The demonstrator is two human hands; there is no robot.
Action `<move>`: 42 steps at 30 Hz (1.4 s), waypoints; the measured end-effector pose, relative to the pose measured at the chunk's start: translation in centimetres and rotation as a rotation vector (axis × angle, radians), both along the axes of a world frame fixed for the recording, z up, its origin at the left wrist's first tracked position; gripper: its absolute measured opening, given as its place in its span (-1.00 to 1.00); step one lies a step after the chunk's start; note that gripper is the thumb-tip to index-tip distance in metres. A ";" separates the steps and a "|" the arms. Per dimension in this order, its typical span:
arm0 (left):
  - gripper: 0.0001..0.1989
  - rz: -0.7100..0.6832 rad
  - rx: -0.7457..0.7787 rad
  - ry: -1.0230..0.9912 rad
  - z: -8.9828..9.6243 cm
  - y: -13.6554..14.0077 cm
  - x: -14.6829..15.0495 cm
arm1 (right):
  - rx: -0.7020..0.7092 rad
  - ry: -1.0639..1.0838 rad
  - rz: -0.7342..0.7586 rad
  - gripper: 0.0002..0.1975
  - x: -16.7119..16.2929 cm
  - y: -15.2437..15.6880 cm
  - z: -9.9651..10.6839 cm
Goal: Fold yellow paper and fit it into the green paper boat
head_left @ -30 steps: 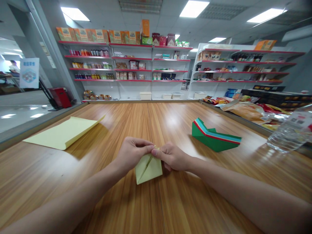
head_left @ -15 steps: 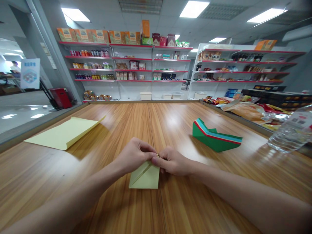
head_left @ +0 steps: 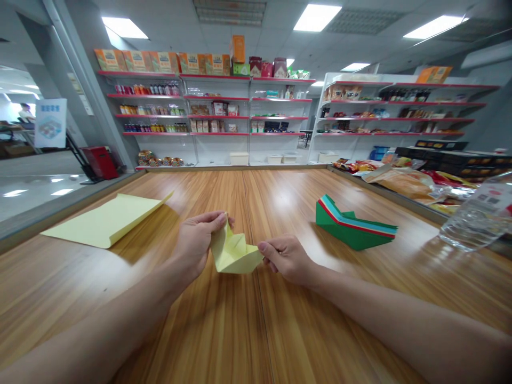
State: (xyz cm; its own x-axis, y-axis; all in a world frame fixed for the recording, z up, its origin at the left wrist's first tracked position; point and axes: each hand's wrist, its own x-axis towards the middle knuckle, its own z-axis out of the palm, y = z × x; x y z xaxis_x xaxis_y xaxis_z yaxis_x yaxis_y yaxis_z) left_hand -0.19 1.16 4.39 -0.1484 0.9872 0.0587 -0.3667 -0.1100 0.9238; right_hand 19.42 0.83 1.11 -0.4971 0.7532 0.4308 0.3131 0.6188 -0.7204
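A pale yellow paper boat [head_left: 237,255] is held just above the wooden table, its folds spread so a peak stands up in the middle. My left hand [head_left: 199,234] pinches its raised left end between thumb and fingers. At the lower right end, my right hand [head_left: 287,258] grips the other tip, fingers curled. To the right rests a stack of nested paper boats [head_left: 354,226], green outside with red, white and blue edges. On the left lies a yellow paper sheet [head_left: 106,220] with its right edge curled up.
The wooden table [head_left: 216,330] has a raised rim. A clear plastic bottle [head_left: 476,216] lies at the right edge, near packaged snacks [head_left: 404,184]. Stocked shelves [head_left: 216,114] stand behind the table. A sign [head_left: 50,124] is at the far left.
The folded yellow paper was flat with both hands together at its top. Now my hands have moved apart, and it is pulled open into a boat shape, one end in each hand.
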 end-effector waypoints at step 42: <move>-0.78 0.092 -0.029 -0.254 -2.3 1.5 -0.5 | 0.176 -0.204 -0.098 -0.57 -0.4 -0.1 -0.3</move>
State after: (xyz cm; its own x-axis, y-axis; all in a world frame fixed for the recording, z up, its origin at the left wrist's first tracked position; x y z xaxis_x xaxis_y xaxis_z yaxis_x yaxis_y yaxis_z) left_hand -0.68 2.68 2.06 -0.2435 0.9697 -0.0195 -0.5769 -0.1287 0.8066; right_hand 19.00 0.70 0.80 -0.5155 0.7244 0.4577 0.5055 0.6884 -0.5202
